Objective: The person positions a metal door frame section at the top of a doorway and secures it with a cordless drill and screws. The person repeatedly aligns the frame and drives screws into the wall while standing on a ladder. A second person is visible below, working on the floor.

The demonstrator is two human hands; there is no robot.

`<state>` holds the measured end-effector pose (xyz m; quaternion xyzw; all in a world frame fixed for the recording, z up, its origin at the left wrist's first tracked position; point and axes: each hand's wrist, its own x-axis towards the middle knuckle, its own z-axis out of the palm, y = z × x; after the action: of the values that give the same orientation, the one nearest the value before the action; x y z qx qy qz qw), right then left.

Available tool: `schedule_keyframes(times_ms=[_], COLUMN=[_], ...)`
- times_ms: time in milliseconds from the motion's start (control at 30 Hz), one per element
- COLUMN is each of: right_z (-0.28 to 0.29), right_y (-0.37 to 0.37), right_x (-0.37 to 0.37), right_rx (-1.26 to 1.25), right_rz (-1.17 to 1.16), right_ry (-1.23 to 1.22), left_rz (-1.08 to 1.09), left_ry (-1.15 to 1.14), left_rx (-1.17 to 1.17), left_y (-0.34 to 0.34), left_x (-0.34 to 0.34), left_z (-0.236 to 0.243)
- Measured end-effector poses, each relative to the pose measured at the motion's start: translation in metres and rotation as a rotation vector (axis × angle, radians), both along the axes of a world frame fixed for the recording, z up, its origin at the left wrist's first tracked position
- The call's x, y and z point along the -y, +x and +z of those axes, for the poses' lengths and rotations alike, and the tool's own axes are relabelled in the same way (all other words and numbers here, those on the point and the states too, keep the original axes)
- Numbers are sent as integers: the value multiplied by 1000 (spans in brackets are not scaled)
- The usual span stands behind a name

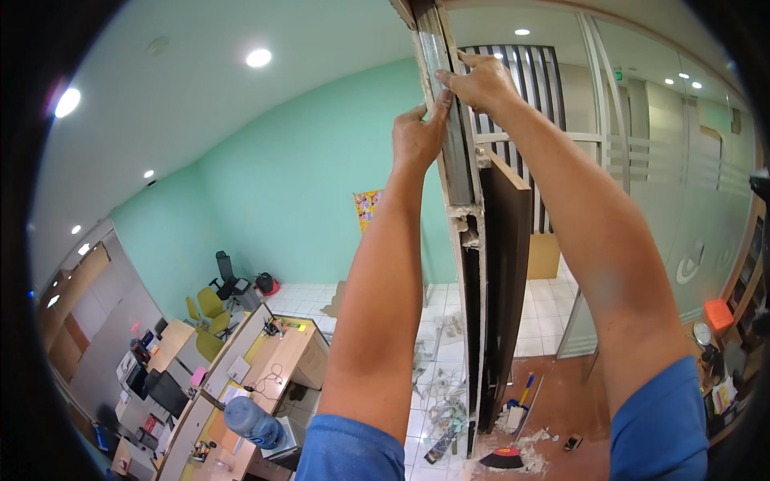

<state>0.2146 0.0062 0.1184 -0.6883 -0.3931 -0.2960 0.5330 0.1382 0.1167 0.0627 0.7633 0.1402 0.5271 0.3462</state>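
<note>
Both arms reach up to the cut end of a thin partition wall. A shiny metal stud point(453, 128) runs down its upper part between two ragged board edges point(471, 104). My left hand point(419, 138) grips the left side, thumb on the metal and fingers partly hidden behind the edge. Slightly higher, my right hand point(485, 84) grips the right side, its thumb also against the metal. Below the stud, the end shows broken whitish filler point(468, 228) and a dark gap. A dark brown panel point(507, 264) stands along the wall's right face.
Rubble and scraps point(449, 413) litter the white tiles below. A broom head point(503, 458) and debris lie on the brown floor. Desks point(277, 361) and a blue water bottle point(255, 422) stand at left. A glass partition point(674, 160) rises at right.
</note>
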Motion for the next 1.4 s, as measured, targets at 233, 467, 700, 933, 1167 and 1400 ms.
schedule_keyframes(times_ms=[233,467,700,933,1167,1400], right_z=[18,8,4,17,13,14], right_y=[18,-10,1,1,-11,3], right_x=[-10,13,3,1,15,-9], right_rx=[-75,-115,-64,-88,-204,-21], right_rz=[-39,62,-2,-158,71,-217], right_ry=[-171,-113,-66,-289,-135,-162], left_rz=[143,126,172,6,5,126], left_ry=[22,-35,143,-89,-57,-7], left_rx=[67,21,75,140,52,111], left_y=[15,-1,9,14,2,0], left_x=[-4,10,2,-1,4,10], left_z=[-3,3,-13,-13,-16,-20])
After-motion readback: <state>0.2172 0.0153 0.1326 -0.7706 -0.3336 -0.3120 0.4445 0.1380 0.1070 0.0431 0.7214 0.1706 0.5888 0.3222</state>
